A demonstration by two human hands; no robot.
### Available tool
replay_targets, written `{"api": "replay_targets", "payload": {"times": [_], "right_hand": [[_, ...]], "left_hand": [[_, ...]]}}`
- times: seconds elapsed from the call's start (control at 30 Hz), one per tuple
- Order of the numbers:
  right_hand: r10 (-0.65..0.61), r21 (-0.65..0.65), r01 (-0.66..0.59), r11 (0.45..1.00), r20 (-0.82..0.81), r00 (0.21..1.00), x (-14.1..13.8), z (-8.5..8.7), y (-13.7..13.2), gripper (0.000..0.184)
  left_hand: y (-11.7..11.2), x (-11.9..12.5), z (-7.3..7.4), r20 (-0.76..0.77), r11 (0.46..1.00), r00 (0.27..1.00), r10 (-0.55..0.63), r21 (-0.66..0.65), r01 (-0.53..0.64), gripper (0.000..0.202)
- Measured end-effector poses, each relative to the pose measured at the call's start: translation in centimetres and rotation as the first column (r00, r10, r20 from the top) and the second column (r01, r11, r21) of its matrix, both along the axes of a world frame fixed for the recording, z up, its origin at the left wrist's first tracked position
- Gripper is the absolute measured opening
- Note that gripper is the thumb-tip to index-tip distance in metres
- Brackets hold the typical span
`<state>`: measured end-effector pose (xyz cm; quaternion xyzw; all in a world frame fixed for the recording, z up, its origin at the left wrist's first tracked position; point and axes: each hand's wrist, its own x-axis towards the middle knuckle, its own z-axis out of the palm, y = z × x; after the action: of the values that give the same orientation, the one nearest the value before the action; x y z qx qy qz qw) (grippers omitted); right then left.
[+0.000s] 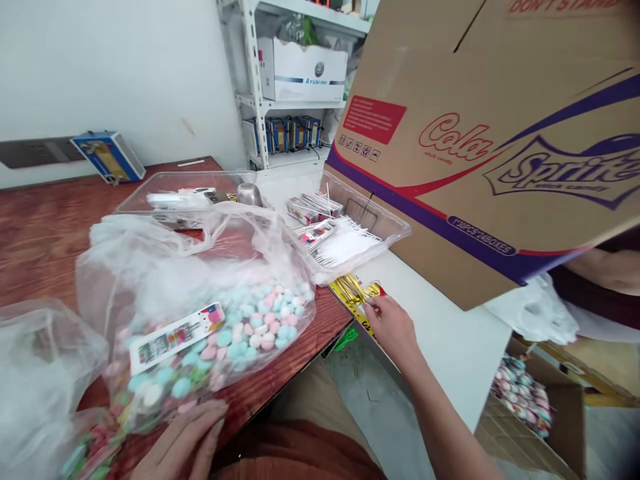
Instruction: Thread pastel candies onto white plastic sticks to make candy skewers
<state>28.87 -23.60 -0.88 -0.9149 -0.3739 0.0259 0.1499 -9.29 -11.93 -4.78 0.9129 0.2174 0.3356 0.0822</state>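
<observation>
My right hand [393, 327] reaches to the edge of the white table, its thumb and fingertips pinched on gold twist ties [353, 290] that lie on yellow printed packaging. My left hand [183, 440] rests near the wooden table's front edge, fingers stretched out and holding nothing. Just beyond it sits a clear plastic bag [200, 280] of pink, white and blue candies [257, 323]. A white printed card [177, 337] shows on the bag. Wrapped, colourful sweets [97, 443] lie at the lower left, partly under plastic.
Ahead are a clear tray [395, 233] with white sticks [347, 241] and another clear tray [133, 193]. A large cardboard box [430, 173] tilts at the right, a person's arm [607, 267] beside it. Below stands an open carton [563, 420] of wrapped candies. White shelves [255, 87] stand behind.
</observation>
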Motion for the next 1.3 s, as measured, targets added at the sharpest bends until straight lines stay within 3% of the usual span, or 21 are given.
{"api": "replay_targets", "payload": {"times": [0.2, 0.3, 0.4, 0.5, 0.73, 0.9, 1.03, 1.13, 1.17, 1.2, 1.23, 1.3], "right_hand": [[-0.01, -0.024, 0.011, 1.0, 0.04, 0.999, 2.5, -0.4, 4.2, 0.026], [-0.042, -0.041, 0.042, 0.998, 0.022, 0.999, 4.3, -0.5, 3.8, 0.028], [-0.018, -0.027, 0.018, 0.999, -0.019, 1.0, 4.6, -0.1, 2.8, 0.027], [0.05, 0.018, -0.049, 0.999, -0.078, 0.996, 3.2, 0.1, 1.9, 0.025], [0.255, 0.25, -0.197, 0.948, -0.227, 0.94, -0.7, -1.8, 2.0, 0.022], [0.229, 0.254, -0.171, 0.952, -0.218, 0.949, -0.1, -2.7, 1.3, 0.023], [0.111, 0.168, -0.078, 0.983, -0.192, 0.975, 1.8, -2.0, 0.0, 0.024], [0.017, 0.007, -0.017, 1.0, -0.128, 0.992, 3.5, -1.1, 0.1, 0.025], [0.008, -0.039, -0.013, 0.999, -0.111, 0.994, 4.1, -0.9, 0.5, 0.025], [0.013, -0.071, -0.02, 0.997, -0.102, 0.995, 4.5, -0.7, 1.0, 0.026], [0.026, -0.091, -0.035, 0.995, -0.102, 0.994, 4.9, -0.6, 1.6, 0.027], [0.05, -0.114, -0.063, 0.992, -0.114, 0.992, 5.5, -0.6, 2.9, 0.027]], "left_hand": [[-0.7, 13.8, 3.1, -0.066, 0.961, 0.96, -0.274, -0.055, 0.27, 0.023], [-0.8, 19.7, 3.1, -0.194, 0.945, 0.926, -0.325, -0.098, 0.311, 0.022], [-0.1, 23.4, 2.2, -0.306, 0.959, 0.91, -0.281, -0.059, 0.276, 0.016], [1.6, 23.7, 1.1, -0.343, 0.983, 0.928, -0.148, 0.05, 0.175, 0.017], [6.4, 18.2, 0.2, -0.339, 0.977, 0.923, 0.183, 0.168, -0.133, 0.025], [10.5, 16.6, 0.2, -0.351, 0.937, 0.871, 0.344, 0.195, -0.291, 0.028], [12.3, 16.3, 1.1, -0.333, 0.917, 0.857, 0.393, 0.21, -0.339, 0.028], [10.1, 17.6, 2.2, -0.21, 0.923, 0.908, 0.363, 0.214, -0.319, 0.022], [8.8, 18.6, 2.4, -0.164, 0.945, 0.94, 0.3, 0.181, -0.271, 0.02], [7.3, 19.9, 2.4, -0.093, 0.974, 0.977, 0.194, 0.136, -0.18, 0.015], [5.8, 21.4, 2.4, -0.142, 0.998, 0.99, -0.006, 0.057, 0.014, 0.016], [3.3, 24.9, 1.8, -0.168, 0.975, 0.961, -0.221, -0.02, 0.221, 0.026]]}}
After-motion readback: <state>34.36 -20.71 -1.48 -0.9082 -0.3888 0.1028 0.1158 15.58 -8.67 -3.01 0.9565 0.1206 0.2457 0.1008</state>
